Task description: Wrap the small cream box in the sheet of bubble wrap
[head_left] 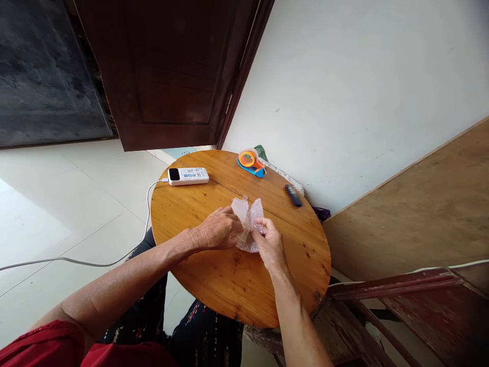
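Over the middle of the round wooden table (214, 275) I hold a piece of clear bubble wrap (255, 214), partly folded up. My left hand (222, 228) is closed at its left side, fingers curled against the wrap. The fingertips of that hand are partly hidden. On the other side my right hand (270, 242) pinches the right flap between thumb and fingers. Whether something lies inside the wrap I cannot tell.
A white power bank (193, 176) with a cable (148, 204) plugged in lies at the back left. An orange and blue tape dispenser (251, 162) stands at the back edge. Right of it lies a dark, pixelated object (293, 195). A wall (344, 92) borders the table's far right side.
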